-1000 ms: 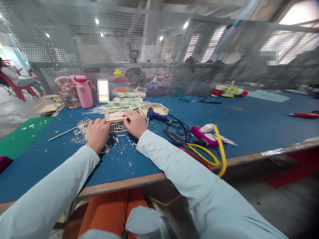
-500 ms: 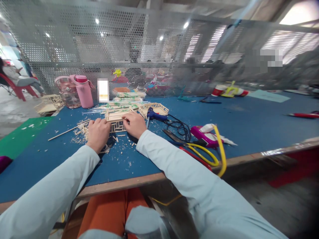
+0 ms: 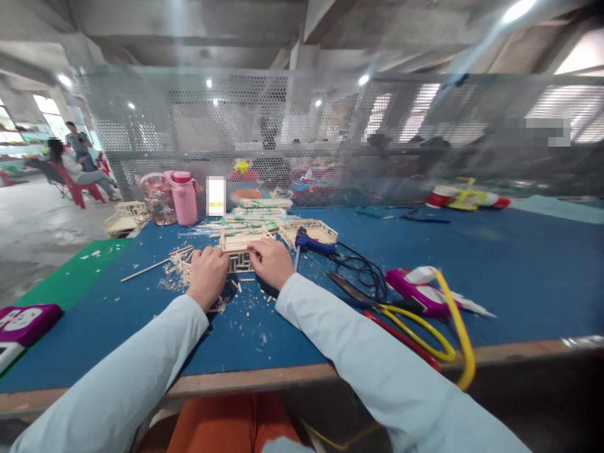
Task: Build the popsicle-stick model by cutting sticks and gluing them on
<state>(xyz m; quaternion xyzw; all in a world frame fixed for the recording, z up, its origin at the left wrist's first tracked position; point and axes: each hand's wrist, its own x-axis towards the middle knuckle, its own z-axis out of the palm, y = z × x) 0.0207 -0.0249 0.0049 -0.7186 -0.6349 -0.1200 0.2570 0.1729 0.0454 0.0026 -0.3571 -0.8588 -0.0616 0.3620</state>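
Note:
A small model built of thin wooden sticks, with a railing-like front side, stands on the blue table between both hands. My left hand is closed on its left end, fingers curled over the edge. At the right end, my right hand is closed with thumb and fingers at the top rail; part of the model is hidden behind it. Just behind the right hand lies a second wooden stick frame, with a blue glue gun beside it. Wood scraps and one long stick lie to the left.
Large scissors with yellow handles and a purple-and-white tool lie right, near the front edge. A pink bottle and a clear jug stand back left, beside bundled sticks. Perforated metal panels rise behind.
The camera view has tilted up and turned left, so everything sits lower and further right. Both hands stay on the wooden stick model, with little visible movement.

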